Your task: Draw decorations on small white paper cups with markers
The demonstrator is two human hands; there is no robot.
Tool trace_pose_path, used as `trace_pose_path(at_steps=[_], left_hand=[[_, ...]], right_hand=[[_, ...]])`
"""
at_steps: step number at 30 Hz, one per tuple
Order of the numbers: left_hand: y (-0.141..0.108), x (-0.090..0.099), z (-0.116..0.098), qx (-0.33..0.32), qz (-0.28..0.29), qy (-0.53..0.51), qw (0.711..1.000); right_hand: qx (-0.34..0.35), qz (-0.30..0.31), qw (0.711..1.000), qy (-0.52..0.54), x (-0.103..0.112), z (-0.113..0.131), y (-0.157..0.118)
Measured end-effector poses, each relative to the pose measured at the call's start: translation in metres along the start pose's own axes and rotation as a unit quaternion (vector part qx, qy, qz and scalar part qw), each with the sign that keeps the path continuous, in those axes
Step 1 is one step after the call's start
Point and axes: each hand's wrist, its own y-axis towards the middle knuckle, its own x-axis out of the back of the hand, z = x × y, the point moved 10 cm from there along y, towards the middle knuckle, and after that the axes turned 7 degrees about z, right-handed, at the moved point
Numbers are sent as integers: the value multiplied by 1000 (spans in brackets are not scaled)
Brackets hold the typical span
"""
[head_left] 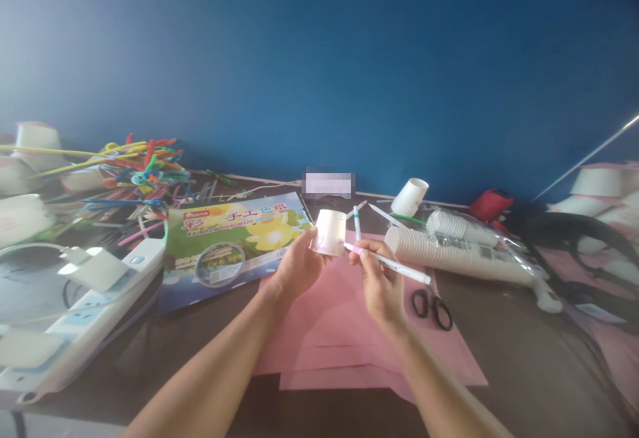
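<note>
A white paper cup [330, 228] with pink marks near its lower edge is held upside down by my left hand [301, 261], fingers wrapped round its left side and underneath. My right hand [380, 278] grips a white marker [399, 267] with a pink end, its tip at the cup's right side. Both hands are over pink paper sheets [334, 325]. Black-handled scissors [432, 307] lie on the paper, right of my right hand. Behind the hands are more markers [356, 222].
A craft paper pack [234, 245] with a roll of tape lies left. Further left are a power strip [114, 291] and colourful pipe cleaners [150, 165]. Stacked paper cups [464, 255] in plastic and a single cup [410, 196] stand right, near a blue wall [319, 65].
</note>
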Motion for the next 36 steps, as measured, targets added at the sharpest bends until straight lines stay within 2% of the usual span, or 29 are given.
trace_pose_path(at_steps=[6,12,17,21,27,36], left_hand=[[-1,-6,0,5,13,12,1000],[-1,0,1,4,-13,-8,1000],[-1,-1,3,16,5,-19,1000],[-1,1,1,10,0,-17,1000],[0,-2,2,15,25,-24,999],[-1,-3,1,10,23,2,1000]], right_hand=[[0,4,1000,-15,-1,2,-1],[0,6,1000,-18,-1,3,0],[1,8,1000,-17,-2,5,0],[-3,-1,1000,-23,0,4,1],[11,-37,999,17,6,2,3],[12,-19,999,24,2,1,2]])
